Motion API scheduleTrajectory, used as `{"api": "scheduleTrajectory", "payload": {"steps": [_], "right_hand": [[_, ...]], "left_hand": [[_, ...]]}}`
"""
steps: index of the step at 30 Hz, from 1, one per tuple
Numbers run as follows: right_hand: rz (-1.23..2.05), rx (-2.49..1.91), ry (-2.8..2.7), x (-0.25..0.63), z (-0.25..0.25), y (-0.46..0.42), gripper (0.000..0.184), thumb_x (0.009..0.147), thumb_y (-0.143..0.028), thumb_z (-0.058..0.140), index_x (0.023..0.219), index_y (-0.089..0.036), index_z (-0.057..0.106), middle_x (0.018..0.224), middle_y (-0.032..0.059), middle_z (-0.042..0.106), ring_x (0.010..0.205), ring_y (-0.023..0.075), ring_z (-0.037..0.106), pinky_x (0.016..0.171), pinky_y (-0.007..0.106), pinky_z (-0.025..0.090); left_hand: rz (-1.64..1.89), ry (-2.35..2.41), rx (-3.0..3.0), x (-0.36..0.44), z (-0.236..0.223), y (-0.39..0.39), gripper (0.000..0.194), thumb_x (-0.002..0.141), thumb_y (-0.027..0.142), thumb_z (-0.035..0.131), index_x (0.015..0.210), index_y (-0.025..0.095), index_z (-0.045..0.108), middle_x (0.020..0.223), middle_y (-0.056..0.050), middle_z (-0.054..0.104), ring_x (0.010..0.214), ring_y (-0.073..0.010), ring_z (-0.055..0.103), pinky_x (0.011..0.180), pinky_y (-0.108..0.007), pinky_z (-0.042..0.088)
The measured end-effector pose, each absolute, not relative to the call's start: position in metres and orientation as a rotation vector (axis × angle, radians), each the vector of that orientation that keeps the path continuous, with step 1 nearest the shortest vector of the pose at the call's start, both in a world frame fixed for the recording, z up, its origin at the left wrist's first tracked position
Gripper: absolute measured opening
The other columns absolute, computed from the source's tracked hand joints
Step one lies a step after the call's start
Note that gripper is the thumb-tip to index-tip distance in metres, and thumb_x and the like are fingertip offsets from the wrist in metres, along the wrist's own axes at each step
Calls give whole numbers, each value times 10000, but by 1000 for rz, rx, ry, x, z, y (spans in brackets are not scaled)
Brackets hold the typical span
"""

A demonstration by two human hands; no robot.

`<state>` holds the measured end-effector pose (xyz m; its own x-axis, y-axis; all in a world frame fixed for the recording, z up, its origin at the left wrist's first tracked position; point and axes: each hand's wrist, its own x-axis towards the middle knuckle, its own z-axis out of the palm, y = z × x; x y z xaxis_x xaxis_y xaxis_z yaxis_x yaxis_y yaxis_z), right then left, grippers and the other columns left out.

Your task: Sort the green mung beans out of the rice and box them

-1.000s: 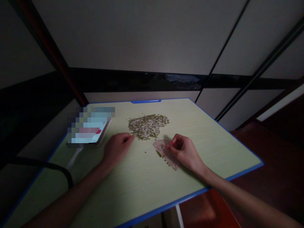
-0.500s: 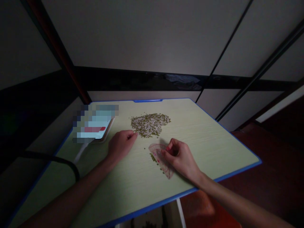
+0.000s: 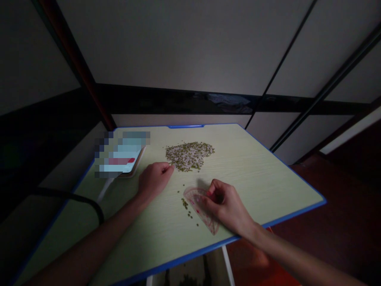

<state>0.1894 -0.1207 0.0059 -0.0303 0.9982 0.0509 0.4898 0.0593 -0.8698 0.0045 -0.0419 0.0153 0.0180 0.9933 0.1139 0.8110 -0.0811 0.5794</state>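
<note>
A mixed pile of small green beans and pale grains (image 3: 190, 155) lies on the table (image 3: 256, 159). My left hand (image 3: 156, 174) rests at the pile's near left edge, its thumb and fingers pinched together; whatever may be between them is too small to make out. My right hand (image 3: 224, 202) is closed on a clear, pinkish protractor (image 3: 198, 202), held low over the table near the front edge. Just left of the protractor's straight edge lie several loose green beans (image 3: 185, 203), apart from the pile.
A phone (image 3: 122, 155) with a lit, partly blurred screen lies at the table's left, a white cable (image 3: 105, 188) running from it. A dark curved tube (image 3: 74, 195) crosses the left side. Below the front edge is an open drawer or box (image 3: 218, 266). Cabinet doors (image 3: 178, 47) stand behind.
My right hand has drawn the protractor toward the table's front edge, and the small beans beside it have moved nearer and spread. My left hand stays at the pile with its fingers pinched.
</note>
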Motion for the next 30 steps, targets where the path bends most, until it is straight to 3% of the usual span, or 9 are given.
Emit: {"api": "scheduleTrajectory", "payload": {"steps": [6, 12, 19, 30], "right_hand": [[820, -1515, -1600, 212, 4, -95, 186, 707, -283, 561, 642, -200, 408, 545, -29, 457, 484, 100, 400, 445, 225, 308], [770, -1414, -1800, 206, 8, -60, 94, 734, -239, 558, 759, -156, 522, 612, 2, 531, 543, 120, 467, 506, 238, 360], [731, -1131, -2079, 176, 12, -32, 157, 761, -181, 565, 878, -99, 630, 699, 40, 604, 603, 119, 509, 573, 241, 398], [982, -1018, -2125, 172, 15, -54, 185, 750, -171, 598, 885, -63, 663, 756, 65, 640, 628, 118, 519, 593, 238, 422]], "left_hand": [[758, 1827, 1931, 4, 15, -42, 363, 715, 395, 424, 420, 218, 309, 391, 57, 311, 433, -120, 355, 479, -266, 176], [849, 1806, 1879, 3, 12, -40, 350, 720, 393, 411, 425, 219, 338, 384, 58, 330, 429, -118, 369, 477, -259, 208], [955, 1784, 1848, 1, 11, -37, 338, 718, 370, 404, 425, 217, 332, 389, 59, 321, 437, -111, 361, 474, -252, 219], [990, 1764, 1828, 2, 8, -38, 339, 709, 368, 412, 416, 214, 340, 381, 55, 335, 427, -108, 359, 457, -252, 204]]}}
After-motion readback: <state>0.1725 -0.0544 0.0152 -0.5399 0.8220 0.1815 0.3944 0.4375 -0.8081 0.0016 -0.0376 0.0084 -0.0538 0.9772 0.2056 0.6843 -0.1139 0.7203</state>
